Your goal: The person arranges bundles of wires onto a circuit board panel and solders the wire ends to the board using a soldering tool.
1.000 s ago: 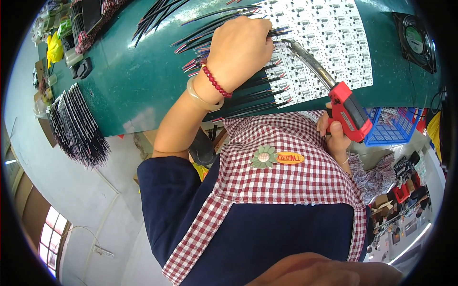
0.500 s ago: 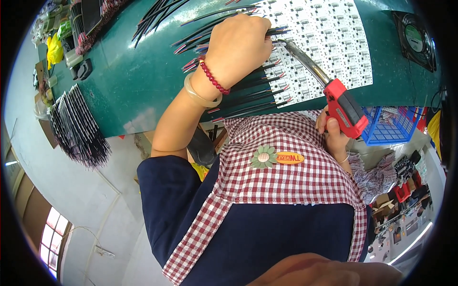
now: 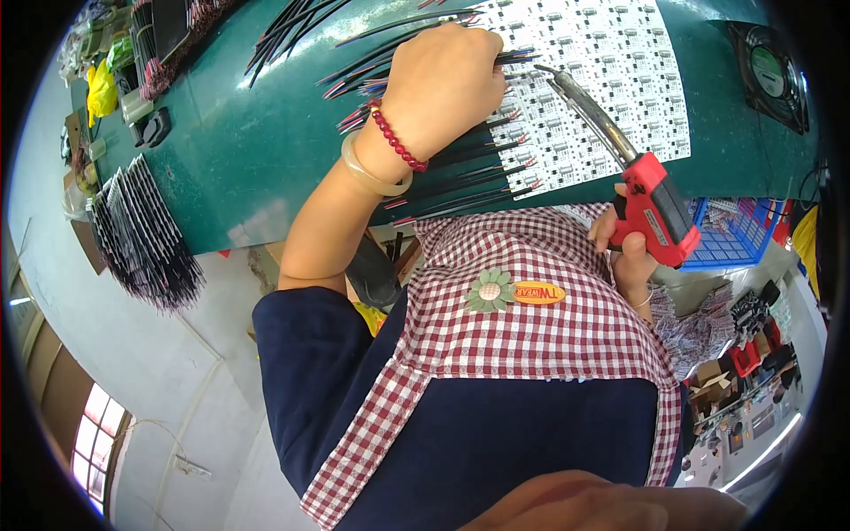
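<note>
My left hand [image 3: 447,80] is closed over the left edge of a white circuit board panel [image 3: 611,88], thumb and fingers pinched on a thin black cable. Its fingertips are mostly hidden under the hand. More black cables [image 3: 460,190] with stripped, coloured ends lie in rows along that edge, on both sides of my hand. In my right hand [image 3: 630,257] is a red and black gun-shaped soldering iron [image 3: 660,212], gripped by its handle. The iron's metal barrel slants up and left over the panel, its bent tip a little to the right of my left fingers.
The green table [image 3: 230,159] carries a black fan [image 3: 772,75] at the far right and a loose bunch of black cables [image 3: 288,35] at the back. Another cable bundle [image 3: 146,234] hangs over the left edge. A blue basket [image 3: 730,232] stands beyond the front edge on the right.
The soldering iron has moved right and slightly toward me, its tip drawing away from my left fingers. My left hand stays almost where it was.
</note>
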### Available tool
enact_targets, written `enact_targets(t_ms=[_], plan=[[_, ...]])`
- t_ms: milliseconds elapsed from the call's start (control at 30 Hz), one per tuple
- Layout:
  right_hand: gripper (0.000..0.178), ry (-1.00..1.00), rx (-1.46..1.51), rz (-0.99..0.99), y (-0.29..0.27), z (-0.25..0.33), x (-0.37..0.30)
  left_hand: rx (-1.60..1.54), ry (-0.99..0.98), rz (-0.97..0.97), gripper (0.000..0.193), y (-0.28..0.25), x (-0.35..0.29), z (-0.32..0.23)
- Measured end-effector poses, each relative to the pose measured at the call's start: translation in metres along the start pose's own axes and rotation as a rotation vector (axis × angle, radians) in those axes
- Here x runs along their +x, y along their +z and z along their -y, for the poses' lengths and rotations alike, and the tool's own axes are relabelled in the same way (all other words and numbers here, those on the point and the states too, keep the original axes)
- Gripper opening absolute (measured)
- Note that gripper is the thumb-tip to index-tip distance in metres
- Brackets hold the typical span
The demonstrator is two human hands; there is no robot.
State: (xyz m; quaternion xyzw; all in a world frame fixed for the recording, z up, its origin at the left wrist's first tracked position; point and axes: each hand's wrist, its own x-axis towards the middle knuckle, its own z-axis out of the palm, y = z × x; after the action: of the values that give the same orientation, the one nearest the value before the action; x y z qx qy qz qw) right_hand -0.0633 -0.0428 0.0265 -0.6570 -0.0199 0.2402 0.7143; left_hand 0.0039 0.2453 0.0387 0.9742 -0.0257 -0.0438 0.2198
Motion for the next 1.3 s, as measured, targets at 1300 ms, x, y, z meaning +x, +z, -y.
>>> enact_targets(t_ms=[1300], plan=[[0.06, 0.081, -0.024, 0.056, -0.009, -0.015, -0.006, 0.06, -0.041, -0.085, 0.015, 0.015, -0.011, -0.02]])
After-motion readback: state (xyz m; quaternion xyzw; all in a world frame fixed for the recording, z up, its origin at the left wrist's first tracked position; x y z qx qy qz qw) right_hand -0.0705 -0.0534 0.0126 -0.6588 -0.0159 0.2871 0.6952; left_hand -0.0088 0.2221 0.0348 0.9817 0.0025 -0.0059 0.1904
